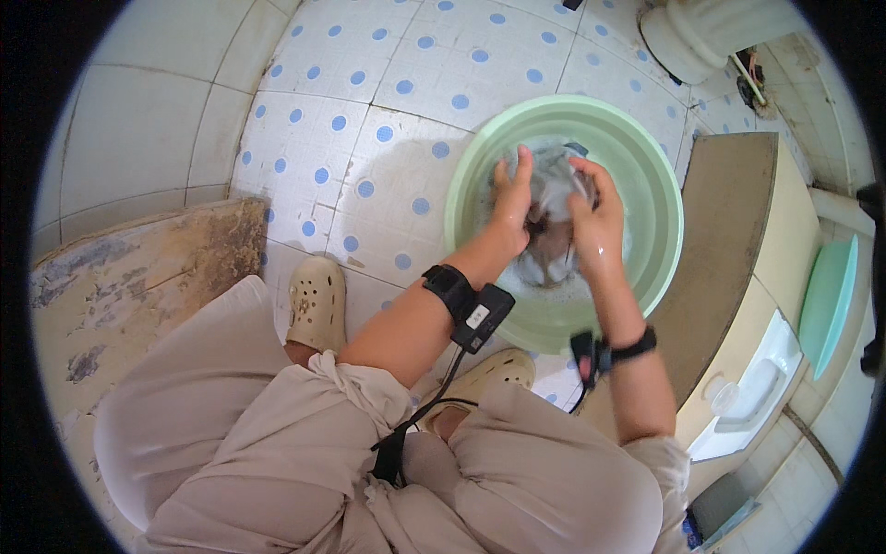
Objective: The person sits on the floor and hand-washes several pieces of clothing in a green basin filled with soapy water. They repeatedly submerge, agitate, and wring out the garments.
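Note:
A round pale green plastic basin stands on the tiled floor, holding sudsy water. In it lies wet grey and white cloth, bunched between my two hands. My left hand presses against the cloth's left side, palm inward and fingers spread. My right hand is at the cloth's right side, its thumb and fingers curled round a fold. Below the hands, a darker part of the cloth sits in the suds. Both wrists carry black straps with small devices, and a cable runs from them towards my lap.
To the right is a raised step with a white squat toilet and a turquoise basin beyond. A pedestal base and a brush are at the upper right. A stained board stands left of my clogs.

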The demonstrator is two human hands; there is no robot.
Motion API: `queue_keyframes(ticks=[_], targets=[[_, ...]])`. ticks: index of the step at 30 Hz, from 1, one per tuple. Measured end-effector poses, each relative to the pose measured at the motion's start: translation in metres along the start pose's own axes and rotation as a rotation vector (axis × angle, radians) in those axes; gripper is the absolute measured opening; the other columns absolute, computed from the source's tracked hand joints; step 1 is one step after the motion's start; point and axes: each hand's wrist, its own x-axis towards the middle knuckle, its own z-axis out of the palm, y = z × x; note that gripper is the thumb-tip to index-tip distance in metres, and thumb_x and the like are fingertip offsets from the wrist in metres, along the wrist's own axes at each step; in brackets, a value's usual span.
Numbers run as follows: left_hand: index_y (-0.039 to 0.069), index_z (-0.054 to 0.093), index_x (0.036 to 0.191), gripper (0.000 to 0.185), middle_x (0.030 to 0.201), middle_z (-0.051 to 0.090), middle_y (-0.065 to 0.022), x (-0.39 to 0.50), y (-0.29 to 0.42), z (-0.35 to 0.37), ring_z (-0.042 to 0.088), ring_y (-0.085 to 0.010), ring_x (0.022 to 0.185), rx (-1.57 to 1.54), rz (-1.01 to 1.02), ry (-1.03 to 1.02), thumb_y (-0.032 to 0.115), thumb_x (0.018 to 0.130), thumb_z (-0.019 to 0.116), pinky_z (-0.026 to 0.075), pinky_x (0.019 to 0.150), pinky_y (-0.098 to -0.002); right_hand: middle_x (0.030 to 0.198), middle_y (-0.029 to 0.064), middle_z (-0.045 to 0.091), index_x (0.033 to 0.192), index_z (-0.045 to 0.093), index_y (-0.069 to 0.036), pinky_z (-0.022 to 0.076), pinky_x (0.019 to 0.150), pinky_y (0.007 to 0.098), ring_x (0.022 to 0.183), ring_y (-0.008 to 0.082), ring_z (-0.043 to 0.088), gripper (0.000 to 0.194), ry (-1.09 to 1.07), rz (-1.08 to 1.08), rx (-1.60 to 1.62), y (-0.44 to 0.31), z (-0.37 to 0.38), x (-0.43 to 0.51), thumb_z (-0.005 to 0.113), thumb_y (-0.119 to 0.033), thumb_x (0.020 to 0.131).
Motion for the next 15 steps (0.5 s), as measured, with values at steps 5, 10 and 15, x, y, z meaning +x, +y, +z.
queue_keyframes(ticks=[5, 10, 15], targets=[[0.012, 0.059, 0.110, 0.034, 0.098, 0.063, -0.0064, -0.031, 0.002, -0.006, 0.062, -0.0221, 0.089, -0.101, 0.005, -0.445, 0.040, 0.094, 0.050, 0.053, 0.078, -0.0403, 0.102, 0.0150, 0.055, 0.117, 0.058, -0.005, 0.0499, 0.086, 0.0384, 0.100, 0.0316, 0.061, 0.049, -0.073, -0.378, -0.231, -0.056, 0.009, -0.059, 0.067, -0.011, 0.069], [0.011, 0.057, 0.114, 0.029, 0.099, 0.061, -0.0054, -0.038, -0.008, -0.004, 0.061, -0.0187, 0.092, -0.138, -0.076, -0.510, 0.033, 0.097, 0.048, 0.052, 0.079, -0.0350, 0.098, 0.0151, 0.055, 0.096, 0.064, -0.008, 0.0518, 0.059, 0.0431, 0.075, 0.0341, 0.062, 0.035, 0.173, -0.337, -0.709, -0.059, 0.013, -0.058, 0.075, -0.030, 0.071], [0.008, 0.060, 0.106, 0.029, 0.098, 0.062, -0.0072, -0.032, -0.021, 0.009, 0.061, -0.0208, 0.086, -0.077, -0.047, -0.295, 0.033, 0.096, 0.049, 0.053, 0.071, -0.0399, 0.091, 0.0173, 0.065, 0.073, 0.065, -0.010, 0.0491, 0.053, 0.0470, 0.059, 0.0370, 0.061, 0.023, 0.201, -0.351, -0.766, -0.014, -0.004, -0.012, 0.071, -0.032, 0.077]])
